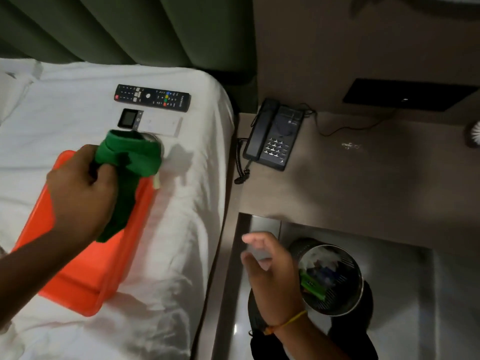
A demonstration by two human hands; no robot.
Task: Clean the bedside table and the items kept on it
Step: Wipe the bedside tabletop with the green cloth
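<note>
My left hand (80, 193) grips a green cloth (130, 162) over the bed, above an orange tray (85, 266). The cloth is wrapped around something shiny (153, 138) that is mostly hidden. On the white sheet lie a black TV remote (152, 97) and a white remote with a small screen (150, 122). My right hand (270, 268) hovers blurred beside the bed with fingers spread, holding nothing. The brown bedside table (363, 178) carries a black corded telephone (275, 135); a small patch of crumbs or dust (351, 146) lies on it.
A round metal waste bin (330, 279) with rubbish stands on the floor below the table's front edge. A dark wall panel (407, 94) sits above the table. A green padded headboard (130, 29) backs the bed (181, 229). A round object (474, 133) shows at the right edge.
</note>
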